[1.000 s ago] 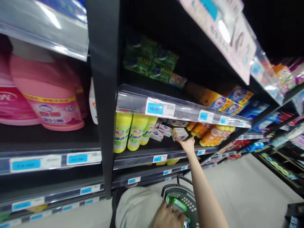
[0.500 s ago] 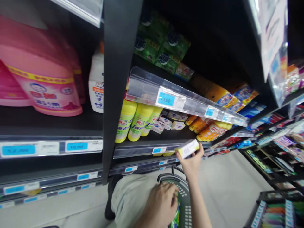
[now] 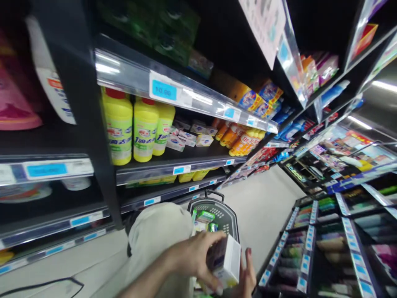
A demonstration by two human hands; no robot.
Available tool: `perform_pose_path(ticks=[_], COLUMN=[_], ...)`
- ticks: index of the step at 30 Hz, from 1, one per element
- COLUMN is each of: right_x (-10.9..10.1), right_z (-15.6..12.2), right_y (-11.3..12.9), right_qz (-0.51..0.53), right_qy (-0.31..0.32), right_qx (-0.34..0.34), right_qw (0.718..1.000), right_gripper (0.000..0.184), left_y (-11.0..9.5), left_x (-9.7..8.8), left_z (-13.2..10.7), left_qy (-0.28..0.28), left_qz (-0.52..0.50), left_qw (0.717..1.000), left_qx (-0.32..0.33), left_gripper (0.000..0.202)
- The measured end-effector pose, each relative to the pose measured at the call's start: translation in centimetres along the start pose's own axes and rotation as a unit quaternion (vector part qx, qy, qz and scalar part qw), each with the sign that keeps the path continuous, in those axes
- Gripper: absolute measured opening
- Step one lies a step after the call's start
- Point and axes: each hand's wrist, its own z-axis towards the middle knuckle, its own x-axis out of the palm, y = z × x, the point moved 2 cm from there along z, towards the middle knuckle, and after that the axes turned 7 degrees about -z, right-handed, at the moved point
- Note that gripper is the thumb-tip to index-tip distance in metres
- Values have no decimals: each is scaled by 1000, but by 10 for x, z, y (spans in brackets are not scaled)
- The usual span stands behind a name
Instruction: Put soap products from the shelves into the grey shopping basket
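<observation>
My left hand (image 3: 200, 256) is closed around a small box (image 3: 230, 258) with white and dark faces and a yellowish lower edge, low in the view. Close by on the box's right side is my right hand (image 3: 247, 275), fingers stretched upward and apart; whether it touches the box is hidden. Beneath both hands stands a grey shopping basket (image 3: 231, 215) holding green and white packages (image 3: 205, 216), partly covered by the left hand and the box.
A dark shelf (image 3: 173, 159) carries yellow bottles (image 3: 145, 132), small white boxes (image 3: 186, 138) and orange bottles (image 3: 245, 140). My bent knee (image 3: 161, 227) is left of the basket. Pale floor (image 3: 260, 194) runs toward another shelf unit (image 3: 307, 248) on the right.
The small box has come down from the shelf edge, from my right hand into my left hand's grip above the basket. The view has swung right.
</observation>
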Motion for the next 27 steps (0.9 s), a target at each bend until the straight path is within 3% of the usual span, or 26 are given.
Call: perform_pose_path(ticks=[2, 5, 9, 12, 15, 18, 21, 22, 24, 27], right_x=[-6, -7, -8, -9, -8, 3, 26, 37, 60, 99], right_z=[-6, -17, -21, -4, 25, 48, 53, 50, 39, 18], right_y=[0, 2, -1, -6, -25, -71, -136, -158, -198, -244], right_qz=[71, 161, 126, 88, 86, 77, -12, -64, -177, -297], right_qy=[38, 66, 43, 60, 104, 131, 155, 170, 219, 319], right_qx=[63, 91, 100, 55, 49, 167, 297, 328, 368, 406], right_qw=[995, 981, 986, 993, 990, 974, 942, 927, 886, 803], right_gripper=[87, 80, 62, 66, 65, 60, 58, 54, 44, 41], left_y=[-4, -6, -5, -2, -1, 3, 10, 14, 20, 24], left_x=[4, 7, 14, 18, 11, -15, -43, -49, -54, -47], left_z=[-1, -1, 1, 4, 3, -3, -10, -10, -7, 3], left_qy=[-27, -42, 4, 13, -44, -210, -350, -360, -329, -224], left_qz=[-1, 6, 0, 26, 84, 199, 353, 406, 494, 578], left_qw=[999, 995, 982, 991, 995, 957, 865, 834, 789, 768], left_qx=[28, 94, 189, 131, 25, -30, -68, -101, -159, -162], left_gripper=[64, 69, 81, 79, 85, 78, 49, 43, 36, 33])
